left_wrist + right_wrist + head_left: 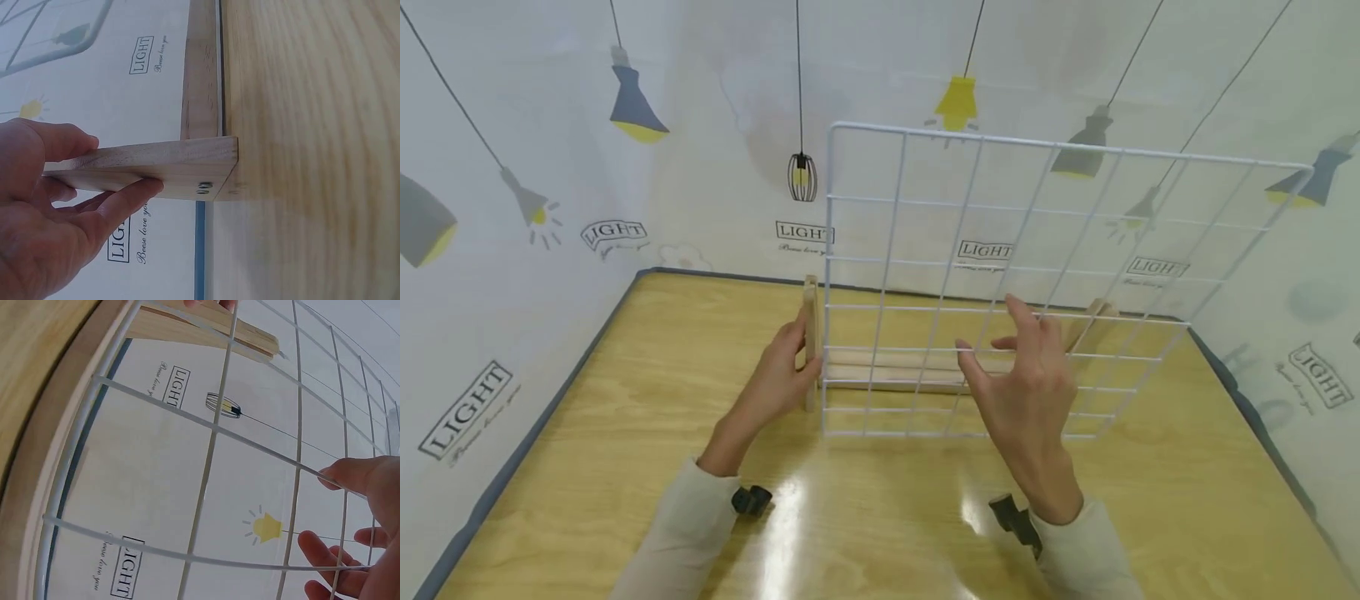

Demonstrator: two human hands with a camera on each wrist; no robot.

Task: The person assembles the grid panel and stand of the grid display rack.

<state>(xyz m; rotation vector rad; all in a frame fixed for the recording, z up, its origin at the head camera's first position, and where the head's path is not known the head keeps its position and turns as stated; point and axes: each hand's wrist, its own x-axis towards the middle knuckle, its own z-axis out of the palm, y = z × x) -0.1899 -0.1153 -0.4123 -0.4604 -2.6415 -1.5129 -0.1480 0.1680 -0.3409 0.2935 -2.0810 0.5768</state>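
In the head view, my left hand (778, 367) grips the left upright board (810, 333) of a low wooden stand. The left wrist view shows its thumb on one side of the board (187, 167) and fingers on the other, with two screw heads near the board's lower end. A white wire grid panel (917, 201) rises in front of the stand's rails. My right hand (1033, 392) is at the grid's middle, thumb and fingers spread well apart. Up close in the right wrist view, its fingers (325, 553) overlap the wires.
The stand's right upright (1090, 325) shows behind the grid. A wood-grain table (865, 517) lies beneath, bordered by a dark edge. White sheets (715, 167) printed with lamps and the word LIGHT surround it. Small black devices (751, 500) sit at both wrists.
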